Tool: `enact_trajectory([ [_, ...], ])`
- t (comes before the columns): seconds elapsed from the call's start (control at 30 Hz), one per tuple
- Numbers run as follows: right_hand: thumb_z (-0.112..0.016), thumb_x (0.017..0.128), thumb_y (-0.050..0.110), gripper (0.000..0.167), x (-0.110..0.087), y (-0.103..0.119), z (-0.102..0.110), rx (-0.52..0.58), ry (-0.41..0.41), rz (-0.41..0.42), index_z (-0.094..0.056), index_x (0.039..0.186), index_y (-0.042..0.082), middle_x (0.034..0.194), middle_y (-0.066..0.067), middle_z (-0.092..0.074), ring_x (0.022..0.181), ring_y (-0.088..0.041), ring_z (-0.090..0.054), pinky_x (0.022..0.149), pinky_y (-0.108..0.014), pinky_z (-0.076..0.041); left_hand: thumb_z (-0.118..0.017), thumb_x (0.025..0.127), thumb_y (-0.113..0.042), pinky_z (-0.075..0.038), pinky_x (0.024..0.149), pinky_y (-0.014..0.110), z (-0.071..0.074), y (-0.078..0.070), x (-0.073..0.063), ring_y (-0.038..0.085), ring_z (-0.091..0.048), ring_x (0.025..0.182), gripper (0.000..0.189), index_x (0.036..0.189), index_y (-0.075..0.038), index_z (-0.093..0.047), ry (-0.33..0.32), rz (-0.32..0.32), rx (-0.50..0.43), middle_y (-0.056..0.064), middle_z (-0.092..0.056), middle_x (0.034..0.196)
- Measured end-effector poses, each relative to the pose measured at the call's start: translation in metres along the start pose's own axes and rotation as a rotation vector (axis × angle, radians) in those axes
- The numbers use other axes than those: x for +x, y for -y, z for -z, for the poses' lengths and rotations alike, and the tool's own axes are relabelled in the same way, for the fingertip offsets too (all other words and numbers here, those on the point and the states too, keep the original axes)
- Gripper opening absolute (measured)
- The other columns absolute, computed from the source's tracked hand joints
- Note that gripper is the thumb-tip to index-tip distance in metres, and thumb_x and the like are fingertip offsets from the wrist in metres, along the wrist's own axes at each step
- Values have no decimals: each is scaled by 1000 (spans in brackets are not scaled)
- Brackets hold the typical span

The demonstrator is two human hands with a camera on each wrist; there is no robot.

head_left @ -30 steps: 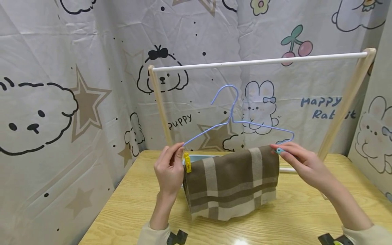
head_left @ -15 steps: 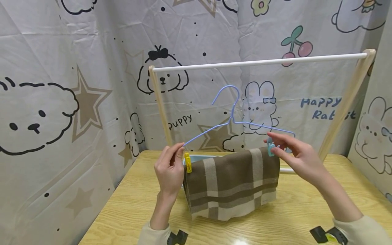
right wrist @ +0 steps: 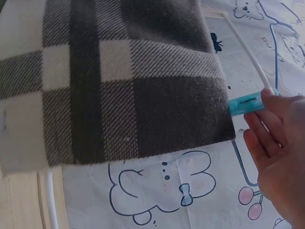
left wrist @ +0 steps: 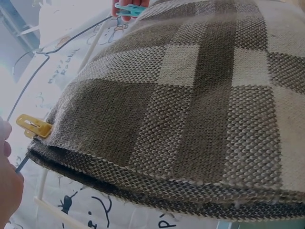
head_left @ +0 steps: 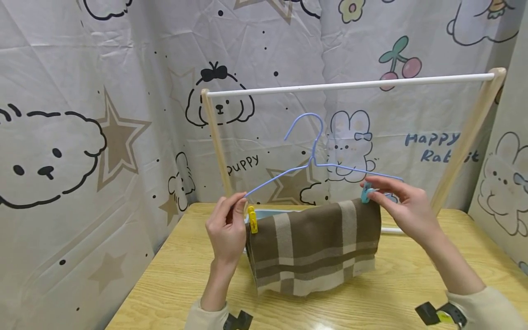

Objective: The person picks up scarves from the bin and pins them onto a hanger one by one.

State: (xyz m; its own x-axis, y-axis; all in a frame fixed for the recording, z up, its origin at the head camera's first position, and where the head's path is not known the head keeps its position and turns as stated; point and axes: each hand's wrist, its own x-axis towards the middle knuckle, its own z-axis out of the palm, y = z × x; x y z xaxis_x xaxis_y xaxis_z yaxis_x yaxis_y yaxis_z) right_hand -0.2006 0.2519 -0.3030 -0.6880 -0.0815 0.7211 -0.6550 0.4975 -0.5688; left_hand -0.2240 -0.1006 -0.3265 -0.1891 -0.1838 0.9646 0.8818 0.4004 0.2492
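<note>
A brown and cream checked scarf [head_left: 313, 247] hangs folded over the bottom bar of a blue wire hanger [head_left: 313, 153]. My left hand [head_left: 227, 224] pinches the hanger's left corner between thumb and fingers. Just beside it, a yellow clothespin [head_left: 253, 220] grips the scarf's upper left edge. My right hand [head_left: 402, 204] pinches a teal clothespin [head_left: 365, 192] at the scarf's upper right edge. In the right wrist view, the tip of the teal clothespin [right wrist: 245, 102] meets the scarf's side edge [right wrist: 181, 105]. The hanger's right corner is hidden behind my right hand.
A rack with a white rail [head_left: 350, 85] and wooden posts [head_left: 466, 142] stands behind the hanger on the wooden table [head_left: 185, 275]. A pale blue container [head_left: 268, 212] is partly hidden behind the scarf. Printed curtains [head_left: 165, 137] enclose the table.
My right hand has turned the teal clothespin from sideways to upright, then raised it slightly to the scarf's top edge. The left hand keeps its hold on the hanger, almost still.
</note>
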Motion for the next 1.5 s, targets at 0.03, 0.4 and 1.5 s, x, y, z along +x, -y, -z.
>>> enact_trajectory([
  [0.03, -69, 88, -6, 32, 1, 0, 0, 6, -9, -8, -70, 119, 3, 108, 18, -71, 97, 5, -66, 85, -7, -48, -69, 84, 13, -27, 47, 17, 0, -1, 0, 10, -35, 54, 19, 98, 2, -74, -5, 4, -6, 8, -50, 64],
  [0.4, -74, 90, 12, 15, 0, 2, 2, -198, 27, -107, -76, 104, 16, 101, -1, -76, 93, 13, -58, 79, -7, -44, -69, 88, 6, -24, 47, 17, -2, -17, 1, 8, -33, 56, 8, 93, 5, -74, -83, 68, -64, 8, -45, 62],
  [1.5, -60, 78, -25, 37, 0, -20, 16, -223, -209, 329, -73, 106, -4, 79, -8, -63, 78, 9, -51, 67, -5, -35, -70, 86, 8, -25, 46, 19, 3, -6, 0, 6, -33, 55, 14, 95, -1, -75, 56, 167, -81, 7, -46, 63],
])
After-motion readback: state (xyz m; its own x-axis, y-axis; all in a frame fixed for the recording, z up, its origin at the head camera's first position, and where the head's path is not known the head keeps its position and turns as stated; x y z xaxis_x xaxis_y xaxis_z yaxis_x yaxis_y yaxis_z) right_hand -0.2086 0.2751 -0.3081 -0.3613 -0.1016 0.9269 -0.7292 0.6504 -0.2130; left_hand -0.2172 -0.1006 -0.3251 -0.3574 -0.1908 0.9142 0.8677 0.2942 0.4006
